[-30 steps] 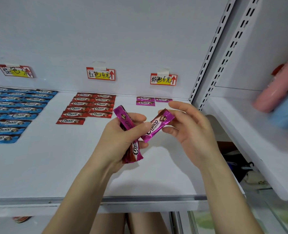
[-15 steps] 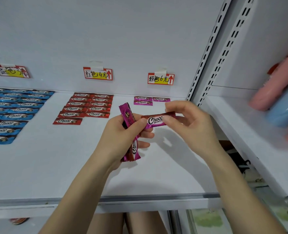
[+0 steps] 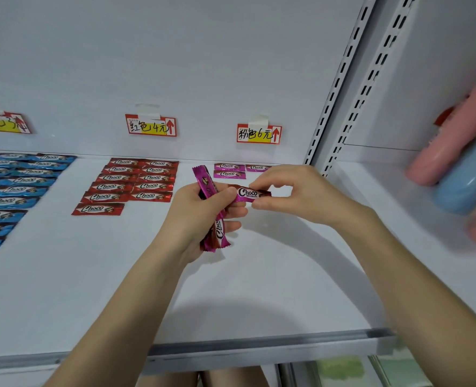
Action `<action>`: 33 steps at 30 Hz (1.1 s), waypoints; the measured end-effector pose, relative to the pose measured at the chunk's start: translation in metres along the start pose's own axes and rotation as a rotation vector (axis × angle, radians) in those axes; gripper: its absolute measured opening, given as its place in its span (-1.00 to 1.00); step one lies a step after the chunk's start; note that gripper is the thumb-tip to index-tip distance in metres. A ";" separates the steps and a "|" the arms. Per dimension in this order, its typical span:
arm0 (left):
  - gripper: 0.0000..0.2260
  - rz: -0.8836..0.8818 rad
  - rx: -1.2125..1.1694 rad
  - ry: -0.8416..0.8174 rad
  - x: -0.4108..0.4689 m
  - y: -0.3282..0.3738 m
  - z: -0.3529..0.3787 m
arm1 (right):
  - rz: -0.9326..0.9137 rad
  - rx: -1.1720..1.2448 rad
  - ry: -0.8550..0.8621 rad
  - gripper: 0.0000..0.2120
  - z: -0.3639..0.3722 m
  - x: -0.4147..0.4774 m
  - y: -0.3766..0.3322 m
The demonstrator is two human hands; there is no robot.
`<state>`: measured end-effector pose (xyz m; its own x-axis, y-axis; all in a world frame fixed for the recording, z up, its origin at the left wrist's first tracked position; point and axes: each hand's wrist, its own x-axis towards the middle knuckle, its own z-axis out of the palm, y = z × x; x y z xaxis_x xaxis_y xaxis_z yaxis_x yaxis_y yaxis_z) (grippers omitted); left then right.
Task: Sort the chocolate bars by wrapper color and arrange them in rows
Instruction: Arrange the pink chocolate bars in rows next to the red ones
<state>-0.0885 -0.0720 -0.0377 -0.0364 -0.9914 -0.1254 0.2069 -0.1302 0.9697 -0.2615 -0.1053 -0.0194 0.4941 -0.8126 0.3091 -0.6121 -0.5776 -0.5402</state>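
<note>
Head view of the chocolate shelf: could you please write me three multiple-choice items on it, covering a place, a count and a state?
1. Where do the loose pink bars lie on the shelf?
A. at its front edge
B. on the neighbouring shelf
C. right of the red bars

2. How many loose pink bars lie in view?
A. three
B. six
C. ten

3. What is the right hand doing?
A. lying flat
B. pinching one pink bar
C. hanging empty

Answers:
1 C, they lie beside the red bars, below the rightmost price tag.
2 A, two behind, one in front.
3 B, its thumb and fingers pinch one pink bar while the left hand grips a bundle of pink bars.
</note>
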 end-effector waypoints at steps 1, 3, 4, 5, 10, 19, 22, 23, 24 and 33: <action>-0.92 -0.005 -0.006 0.007 0.002 0.000 0.001 | 0.005 -0.009 0.007 -0.79 0.000 0.004 0.006; -0.96 -0.014 -0.023 0.022 0.005 0.000 0.000 | 0.041 -0.059 0.044 -0.80 -0.003 0.016 0.026; -0.95 -0.022 -0.028 0.026 0.005 0.000 0.000 | 0.087 -0.084 0.067 -0.81 -0.005 0.023 0.038; -0.92 -0.036 -0.034 0.024 0.005 0.001 0.000 | 0.144 -0.106 0.086 -0.82 -0.007 0.031 0.051; -0.83 -0.153 -0.142 0.002 0.007 0.001 0.000 | 0.297 -0.198 0.033 -0.83 -0.002 0.061 0.102; -0.82 -0.210 -0.277 0.021 0.012 0.001 -0.004 | 0.287 -0.322 -0.086 -0.81 0.014 0.071 0.119; -0.80 -0.215 -0.259 0.020 0.013 0.000 -0.004 | 0.279 -0.335 -0.092 -0.80 0.014 0.071 0.119; -0.81 -0.215 -0.254 0.020 0.013 -0.001 -0.004 | 0.278 -0.333 -0.089 -0.80 0.013 0.072 0.119; -0.81 -0.214 -0.251 0.020 0.013 -0.001 -0.004 | 0.276 -0.333 -0.087 -0.80 0.013 0.072 0.119; -0.85 -0.205 -0.263 -0.007 0.012 -0.001 -0.005 | 0.269 -0.342 -0.087 -0.81 0.017 0.076 0.120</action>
<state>-0.0847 -0.0839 -0.0414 -0.1101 -0.9444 -0.3098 0.4395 -0.3259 0.8370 -0.2868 -0.2352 -0.0740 0.3304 -0.9364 0.1181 -0.8879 -0.3509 -0.2975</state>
